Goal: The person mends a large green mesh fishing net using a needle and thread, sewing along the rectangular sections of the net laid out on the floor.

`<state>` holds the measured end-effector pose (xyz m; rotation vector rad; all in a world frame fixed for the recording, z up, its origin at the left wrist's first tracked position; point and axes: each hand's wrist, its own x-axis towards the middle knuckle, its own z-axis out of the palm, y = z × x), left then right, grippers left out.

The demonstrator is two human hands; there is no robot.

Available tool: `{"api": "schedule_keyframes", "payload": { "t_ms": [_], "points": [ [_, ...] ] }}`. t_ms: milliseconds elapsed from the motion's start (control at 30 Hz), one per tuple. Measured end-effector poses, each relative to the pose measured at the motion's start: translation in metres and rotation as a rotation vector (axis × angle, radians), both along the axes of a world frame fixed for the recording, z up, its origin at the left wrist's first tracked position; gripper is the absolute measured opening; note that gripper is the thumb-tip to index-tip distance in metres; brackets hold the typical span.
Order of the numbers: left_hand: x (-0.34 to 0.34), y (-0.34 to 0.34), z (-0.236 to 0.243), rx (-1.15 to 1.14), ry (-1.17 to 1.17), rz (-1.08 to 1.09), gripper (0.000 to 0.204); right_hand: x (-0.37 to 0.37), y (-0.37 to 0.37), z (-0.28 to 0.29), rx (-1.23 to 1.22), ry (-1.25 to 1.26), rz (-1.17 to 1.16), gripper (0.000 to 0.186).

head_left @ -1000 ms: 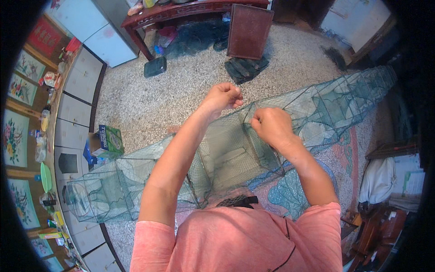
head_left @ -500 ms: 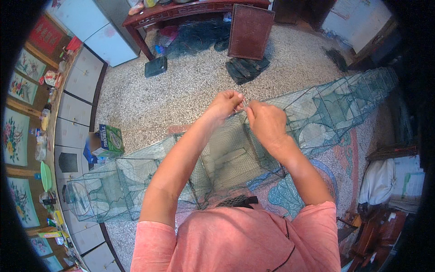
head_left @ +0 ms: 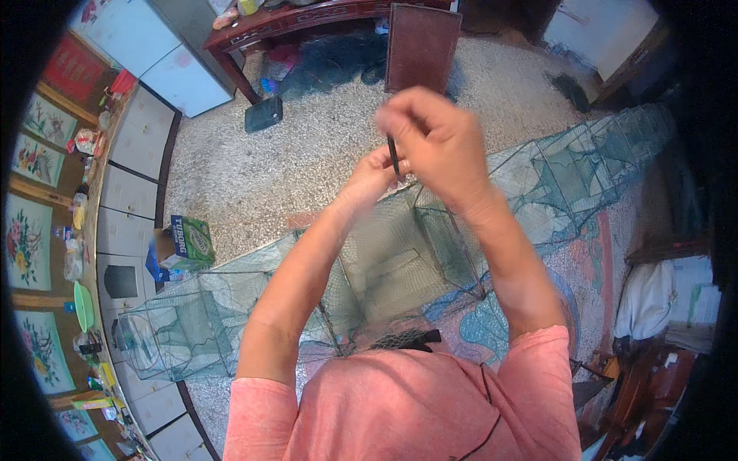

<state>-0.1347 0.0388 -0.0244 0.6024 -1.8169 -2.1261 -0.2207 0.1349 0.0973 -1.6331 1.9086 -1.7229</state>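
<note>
A long green mesh net trap [head_left: 384, 253] with dark square frames stretches across in front of me, from lower left to upper right. My left hand [head_left: 370, 175] is pinched at the upper edge of its mesh near the middle; the exact bit between its fingertips is too small to make out. Higher and just to the right, my right hand [head_left: 442, 146] is curled and slightly blurred. A slim black stick-like tool [head_left: 393, 156] slants down from beneath its fingers toward the left fingertips.
A green and blue carton [head_left: 192, 242] stands on the speckled floor at the left, beside white cabinets [head_left: 123, 192]. Beyond lie a black case [head_left: 264, 114], a dark red table [head_left: 307, 15], a leaning brown board [head_left: 421, 50] and a heap of dark netting [head_left: 330, 65].
My right hand has risen up and away from the left hand, and the black stick-like tool has come into sight. My left hand stays near the net's upper edge.
</note>
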Motion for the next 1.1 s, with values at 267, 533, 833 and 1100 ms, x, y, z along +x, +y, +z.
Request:
{"api": "schedule_keyframes", "payload": {
  "t_ms": [267, 533, 833, 1100],
  "points": [
    [-0.004, 0.004, 0.011, -0.115, 0.134, -0.221, 0.015, -0.05, 0.027, 0.031, -0.195, -0.593, -0.043, 0.018],
    [-0.014, -0.008, 0.011, 0.089, -0.045, -0.044, 0.015, -0.039, 0.059, -0.02, 0.523, -0.123, 0.024, 0.023],
    [-0.017, -0.003, 0.005, 0.3, -0.127, 0.038, 0.011, -0.009, 0.058, -0.062, 0.713, 0.532, -0.214, 0.021],
    [-0.018, -0.001, -0.002, 0.316, -0.216, -0.037, 0.011, -0.002, 0.044, -0.071, 0.663, 0.516, -0.287, 0.017]
  ]
}}
